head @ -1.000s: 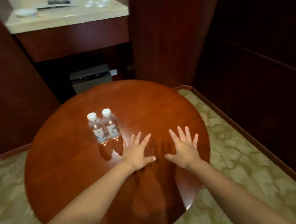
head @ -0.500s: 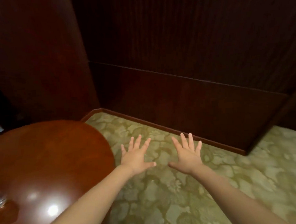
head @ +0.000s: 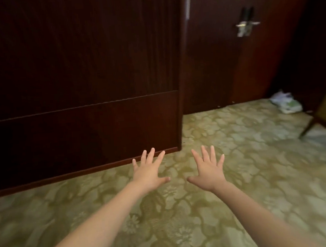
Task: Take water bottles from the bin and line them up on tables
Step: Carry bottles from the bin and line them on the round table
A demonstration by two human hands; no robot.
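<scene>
My left hand [head: 149, 170] and my right hand [head: 209, 168] are stretched out in front of me, palms down, fingers spread and straight, holding nothing. They hover above the green patterned carpet [head: 185, 228]. No water bottle, bin or table top is in view at this moment.
A dark wood panelled wall [head: 78, 81] fills the left, ending at a corner. Beyond it is a dark door [head: 220, 51] with a metal handle [head: 245, 26]. A white-green bag [head: 285, 103] lies on the floor at the right, beside wooden furniture legs [head: 313, 126].
The view has swung right, away from the round table with its two bottles, which has left the frame. Both hands keep the same spread pose in front of me.
</scene>
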